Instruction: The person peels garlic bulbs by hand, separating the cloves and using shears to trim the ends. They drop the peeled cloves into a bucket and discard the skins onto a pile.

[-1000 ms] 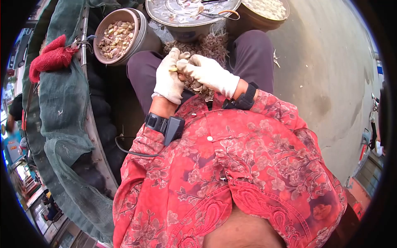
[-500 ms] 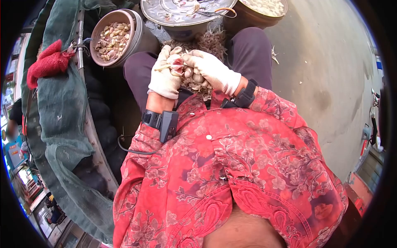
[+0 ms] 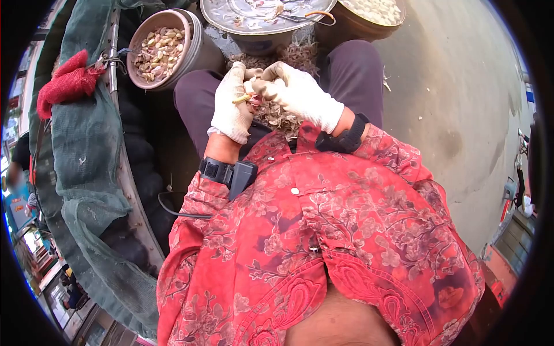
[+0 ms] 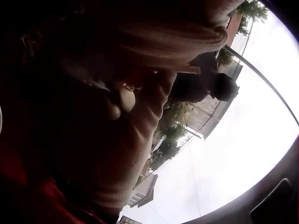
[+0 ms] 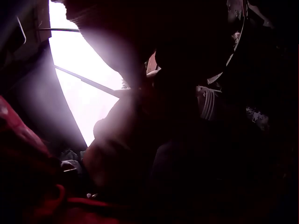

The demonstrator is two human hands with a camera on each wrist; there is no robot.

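Observation:
Both hands wear white gloves and meet over the lap in the head view. My left hand point(image 3: 234, 104) grips a small wooden-handled tool point(image 3: 242, 98) whose yellow end pokes out leftwards. My right hand point(image 3: 294, 92) pinches a garlic clove point(image 3: 252, 87) against the left hand's fingers. Garlic skins point(image 3: 283, 115) lie piled on the lap beneath the hands. The wrist views are dark and backlit; the left wrist view shows only a gloved palm point(image 4: 126, 140) against the sky.
A metal bowl of garlic cloves point(image 3: 158, 49) stands at the upper left. A lidded metal pot point(image 3: 259, 17) and another bowl point(image 3: 375, 14) stand ahead. A red mesh bag point(image 3: 66, 83) lies on green netting point(image 3: 86, 150) at the left. Concrete ground point(image 3: 461, 104) lies to the right.
The hands have stayed together over the lap, working the clove; the pinkish skin seen half a second ago is now mostly covered by the right fingers.

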